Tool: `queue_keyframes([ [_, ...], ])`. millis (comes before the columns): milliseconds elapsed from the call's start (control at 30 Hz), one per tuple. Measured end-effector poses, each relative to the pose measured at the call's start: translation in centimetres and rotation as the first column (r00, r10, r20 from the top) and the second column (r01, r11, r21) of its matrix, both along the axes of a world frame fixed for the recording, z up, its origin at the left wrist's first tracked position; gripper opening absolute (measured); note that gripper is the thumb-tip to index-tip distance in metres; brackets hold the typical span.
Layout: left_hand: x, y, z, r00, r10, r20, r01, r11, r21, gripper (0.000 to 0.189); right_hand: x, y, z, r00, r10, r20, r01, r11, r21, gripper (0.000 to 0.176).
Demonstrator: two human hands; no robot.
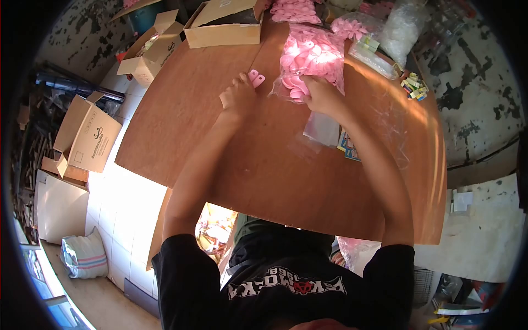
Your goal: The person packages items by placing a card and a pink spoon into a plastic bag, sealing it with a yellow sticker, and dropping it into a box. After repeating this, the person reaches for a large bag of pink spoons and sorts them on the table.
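Observation:
My left hand (236, 94) is closed around a few flat pink plastic pieces (256, 78) with rounded ends and small holes, held just over the brown table (247, 148). To its right lies a clear plastic bag (312, 52) packed with more of these pink pieces. At the near, open end of this bag is my right hand (323, 94), its fingers curled in against the loose pink pieces (296, 88); what they grip is hidden. Below that hand are clear flat plastic sleeves (322, 129) and a blue and yellow printed card (348, 147).
An open cardboard box (224, 30) stands at the far edge, near more bags of pink pieces (296, 10). A bundle of clear plastic (403, 30) and small yellow-green packets (414, 87) lie at the right. Cartons (88, 135) and a white sack (84, 254) sit on the left floor.

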State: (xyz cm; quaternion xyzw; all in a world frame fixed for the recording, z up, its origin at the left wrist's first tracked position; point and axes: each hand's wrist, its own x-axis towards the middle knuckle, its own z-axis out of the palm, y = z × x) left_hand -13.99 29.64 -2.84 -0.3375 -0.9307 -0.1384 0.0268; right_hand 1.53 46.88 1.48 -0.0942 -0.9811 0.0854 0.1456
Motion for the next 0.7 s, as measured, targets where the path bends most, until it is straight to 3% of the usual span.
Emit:
queue_keyframes([
  [67, 1.2, 0.7, 1.1, 0.998, 0.032, -0.058, -0.041, 0.988, -0.152, 0.067, -0.9, 0.6, 0.2, 0.982, 0.012, 0.187, -0.004, 0.999, -0.044, 0.048],
  [100, 1.0, 1.2, 0.8, 0.998, 0.034, -0.059, -0.042, 0.987, -0.152, 0.067, -1.0, 0.8, 0.2, 0.983, 0.013, 0.186, -0.005, 0.999, -0.044, 0.048],
  [167, 0.6, 2.1, 0.1, 0.99, 0.084, -0.112, -0.103, 0.979, -0.176, 0.079, -1.0, 0.7, 1.2, 0.935, -0.036, 0.354, 0.048, 0.999, -0.026, 0.064],
  [400, 2.0, 1.8, 0.4, 0.986, 0.087, -0.139, -0.111, 0.978, -0.175, 0.07, -0.8, 1.7, 0.2, 0.954, -0.081, 0.289, 0.046, 0.991, 0.128, 0.055],
  [467, 1.9, 1.2, 0.6, 0.995, 0.018, -0.1, -0.038, 0.979, -0.199, 0.071, -1.1, 2.0, -0.1, 0.949, -0.189, 0.251, 0.149, 0.974, 0.171, 0.051],
  [600, 1.5, 0.8, 1.1, 0.997, 0.032, -0.075, -0.041, 0.991, -0.128, 0.073, -1.6, 2.7, -1.0, 0.961, -0.136, 0.239, 0.075, 0.966, 0.247, 0.049],
  [700, 1.1, 0.1, -0.1, 0.991, -0.024, -0.129, 0.008, 0.992, -0.128, 0.073, -0.6, 1.5, -1.6, 0.991, -0.082, 0.106, 0.053, 0.965, 0.257, 0.04],
])
